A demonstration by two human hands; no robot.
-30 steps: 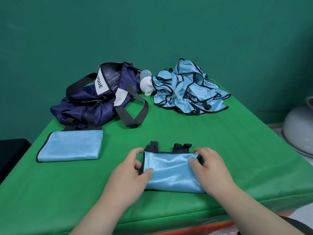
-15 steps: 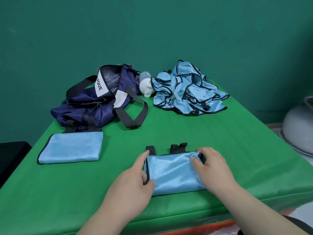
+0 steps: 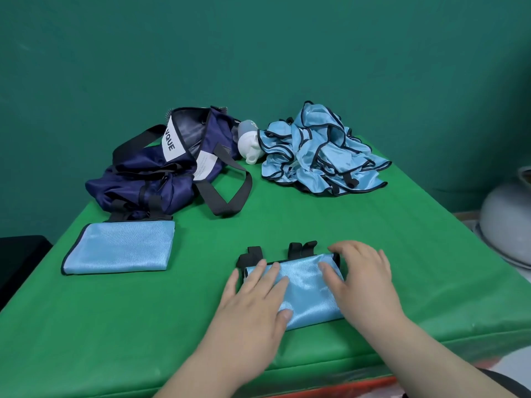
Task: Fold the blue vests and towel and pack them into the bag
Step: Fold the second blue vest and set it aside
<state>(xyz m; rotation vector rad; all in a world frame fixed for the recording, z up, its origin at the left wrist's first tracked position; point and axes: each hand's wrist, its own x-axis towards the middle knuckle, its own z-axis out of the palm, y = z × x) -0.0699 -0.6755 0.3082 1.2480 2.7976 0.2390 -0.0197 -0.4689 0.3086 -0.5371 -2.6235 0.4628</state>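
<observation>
A small folded blue vest [image 3: 306, 288] with black straps at its far edge lies near the front of the green table [image 3: 287, 225]. My left hand [image 3: 254, 300] presses flat on its left half, fingers straight. My right hand [image 3: 363, 280] rests on its right end, fingers spread over the edge. A second folded blue piece [image 3: 119, 247] lies at the left. The navy bag [image 3: 161, 173] sits open at the back left, and a crumpled heap of blue vests [image 3: 319, 156] lies at the back right.
A white bottle [image 3: 249, 146] lies between the bag and the heap. The bag's black strap [image 3: 227, 193] loops onto the table. A grey round object [image 3: 508, 222] stands off the table's right side. A dark surface [image 3: 17, 259] is at the left.
My left hand has moved from the vest's left edge onto its top and now lies flat. My right hand has stayed at the right end. The vest has shifted slightly.
</observation>
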